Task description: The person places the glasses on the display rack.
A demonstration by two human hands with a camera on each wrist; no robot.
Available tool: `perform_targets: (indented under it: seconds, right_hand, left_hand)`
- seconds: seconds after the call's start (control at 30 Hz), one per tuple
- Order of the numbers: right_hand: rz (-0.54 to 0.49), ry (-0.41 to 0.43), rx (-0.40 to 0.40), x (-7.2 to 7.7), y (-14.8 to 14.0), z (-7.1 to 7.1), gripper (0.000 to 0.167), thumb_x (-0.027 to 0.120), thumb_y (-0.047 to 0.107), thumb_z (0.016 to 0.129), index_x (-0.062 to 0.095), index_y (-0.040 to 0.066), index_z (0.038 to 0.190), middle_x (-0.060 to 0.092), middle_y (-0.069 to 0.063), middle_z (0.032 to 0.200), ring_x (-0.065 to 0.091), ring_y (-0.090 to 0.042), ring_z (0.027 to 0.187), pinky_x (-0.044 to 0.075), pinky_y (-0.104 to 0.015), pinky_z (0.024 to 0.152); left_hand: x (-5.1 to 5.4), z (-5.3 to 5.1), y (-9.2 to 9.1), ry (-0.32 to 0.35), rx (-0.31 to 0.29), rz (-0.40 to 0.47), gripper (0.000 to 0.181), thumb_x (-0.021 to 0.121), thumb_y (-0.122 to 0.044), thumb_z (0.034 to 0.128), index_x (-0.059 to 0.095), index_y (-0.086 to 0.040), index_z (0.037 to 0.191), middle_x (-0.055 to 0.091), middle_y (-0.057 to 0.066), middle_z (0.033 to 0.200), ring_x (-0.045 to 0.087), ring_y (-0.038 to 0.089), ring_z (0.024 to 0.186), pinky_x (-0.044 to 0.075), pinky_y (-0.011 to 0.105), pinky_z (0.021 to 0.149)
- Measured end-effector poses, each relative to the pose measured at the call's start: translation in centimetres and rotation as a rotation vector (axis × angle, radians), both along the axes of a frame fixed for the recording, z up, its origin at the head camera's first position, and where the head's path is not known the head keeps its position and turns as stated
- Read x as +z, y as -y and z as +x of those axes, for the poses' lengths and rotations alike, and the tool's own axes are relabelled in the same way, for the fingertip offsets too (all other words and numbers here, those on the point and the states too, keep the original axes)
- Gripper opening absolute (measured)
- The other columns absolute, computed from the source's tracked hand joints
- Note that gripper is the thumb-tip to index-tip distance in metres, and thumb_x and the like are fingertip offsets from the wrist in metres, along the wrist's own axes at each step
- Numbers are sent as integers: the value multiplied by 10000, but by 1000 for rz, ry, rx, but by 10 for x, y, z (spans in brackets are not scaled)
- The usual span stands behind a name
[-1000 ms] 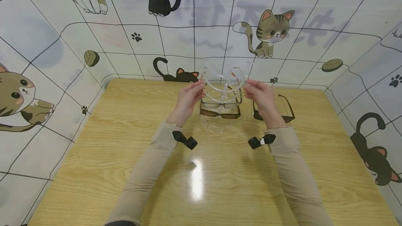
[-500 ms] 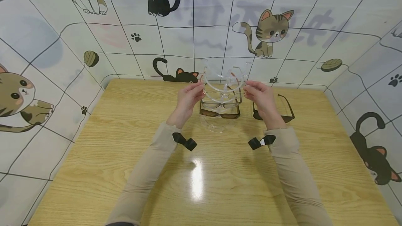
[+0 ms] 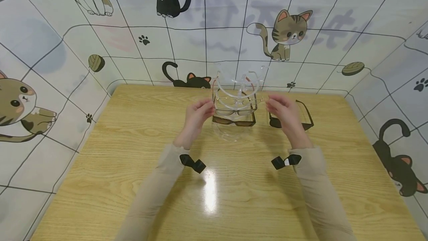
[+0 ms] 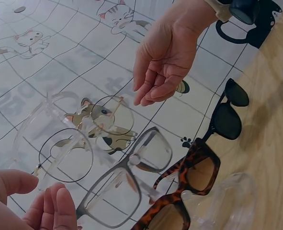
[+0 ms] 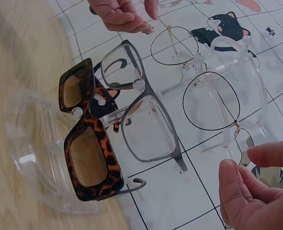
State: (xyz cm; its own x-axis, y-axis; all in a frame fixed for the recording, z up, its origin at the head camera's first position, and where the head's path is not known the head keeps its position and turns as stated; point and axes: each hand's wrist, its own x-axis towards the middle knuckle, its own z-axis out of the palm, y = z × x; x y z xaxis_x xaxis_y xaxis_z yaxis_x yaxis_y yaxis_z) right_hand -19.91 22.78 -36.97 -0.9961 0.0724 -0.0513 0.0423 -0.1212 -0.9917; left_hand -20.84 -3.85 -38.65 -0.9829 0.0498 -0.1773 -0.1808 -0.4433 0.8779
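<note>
A clear display stand [image 5: 28, 158] on the table carries a column of eyewear. Uppermost is a pair of round, thin-rimmed glasses [image 5: 210, 101]. Below them sit grey-framed glasses [image 5: 163, 112], then tortoiseshell sunglasses [image 5: 90, 117]. My left hand [image 3: 198, 116] is beside the stand's left side; in the left wrist view its thumb and fingers are parted near the round glasses' hinge, pinching nothing. On the other side, my right hand [image 3: 285, 112] is held off the round glasses, fingers loosely bent and holding nothing.
Dark sunglasses [image 3: 275, 123] lie on the wooden table [image 3: 133, 159] to the right of the stand, partly behind my right hand. A cat-patterned backdrop [image 3: 220, 10] rises behind and at both sides of the table.
Both hands have let go of the round glasses' sides and drawn back toward me, the right one also moving outward. The round glasses stay on the stand.
</note>
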Motion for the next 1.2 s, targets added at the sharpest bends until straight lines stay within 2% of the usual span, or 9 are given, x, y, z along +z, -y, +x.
perform_targets:
  seconds: [0.13, 0.27, 0.53, 0.77, 1.1, 1.2]
  right_hand:
    - [8, -23, 7, -6, -8, 8, 122, 586, 68, 924, 586, 38, 1042, 633, -4, 889, 619, -98, 818, 523, -155, 737]
    - [20, -23, 10, -10, -14, 17, 102, 600, 74, 917, 600, 83, 1018, 629, -11, 905, 619, -92, 807, 525, -163, 741]
    - [85, 3, -7, -14, -20, 31, 157, 609, 124, 920, 590, 99, 1073, 608, -32, 991, 622, -79, 864, 521, -164, 767]
    - [86, -29, -8, -18, -27, 42, 143, 607, 99, 917, 604, 100, 1060, 640, 3, 935, 629, -59, 822, 525, -165, 757]
    - [59, -19, -21, -26, -41, 53, 156, 618, 103, 910, 597, 96, 1065, 623, 2, 949, 627, -64, 834, 524, -176, 775]
    - [52, -14, -27, -28, -46, 57, 144, 612, 99, 913, 606, 105, 1057, 626, 6, 944, 632, -57, 831, 523, -170, 774]
  left_hand:
    - [-5, 9, -5, -22, -41, -39, 218, 572, 3, 907, 567, 121, 1091, 634, 5, 737, 612, 80, 645, 526, 166, 641]
    - [-9, 14, -12, -36, -66, -49, 248, 553, 18, 912, 540, 161, 1114, 632, -6, 730, 611, 72, 631, 520, 161, 624]
    - [-19, 21, -24, -45, -99, -70, 255, 570, 33, 892, 551, 175, 1102, 642, -14, 741, 612, 63, 634, 520, 173, 640]
    - [-25, 28, -37, -53, -139, -103, 277, 585, 26, 884, 549, 177, 1113, 642, -4, 769, 612, 74, 671, 534, 232, 713]
    - [-32, 34, -57, -56, -193, -102, 256, 595, 18, 887, 570, 168, 1093, 636, -14, 744, 608, 76, 654, 532, 211, 664]
    - [-34, 36, -65, -59, -200, -95, 245, 598, 28, 881, 577, 169, 1080, 642, 19, 754, 608, 75, 645, 532, 199, 649]
